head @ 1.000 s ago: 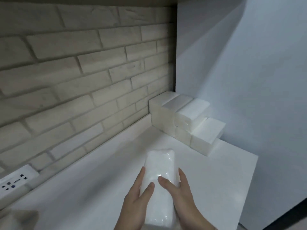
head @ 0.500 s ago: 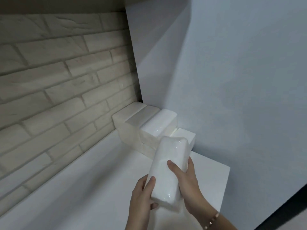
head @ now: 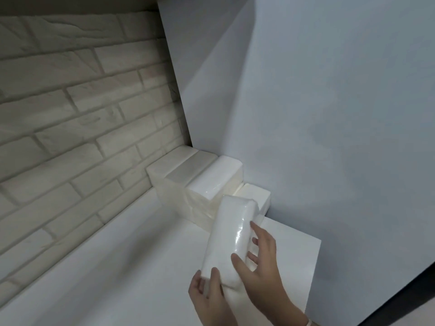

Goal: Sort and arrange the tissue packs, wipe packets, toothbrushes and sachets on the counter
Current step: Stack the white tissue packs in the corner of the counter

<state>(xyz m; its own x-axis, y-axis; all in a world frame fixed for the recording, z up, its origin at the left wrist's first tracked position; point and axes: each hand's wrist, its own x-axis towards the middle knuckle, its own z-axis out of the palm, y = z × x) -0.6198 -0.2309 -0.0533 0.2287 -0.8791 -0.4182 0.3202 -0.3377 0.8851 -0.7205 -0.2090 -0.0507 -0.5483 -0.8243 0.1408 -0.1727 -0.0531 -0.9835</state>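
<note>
Head view: I hold a long white plastic-wrapped tissue pack (head: 229, 238) in both hands above the smooth white counter (head: 113, 267), its far end tilted up toward the corner. My left hand (head: 207, 294) pinches the near end, thumb on top; my right hand (head: 261, 267) cups the right side with fingers spread (thumb across the top face). Just beyond, stacked white tissue packs (head: 200, 182) sit against the pale brick wall (head: 70, 128) and the plain grey-white side panel (head: 329, 137).

Both hands (head: 237, 276) forward, fingers seemingly curled (right wrist banded).
</note>
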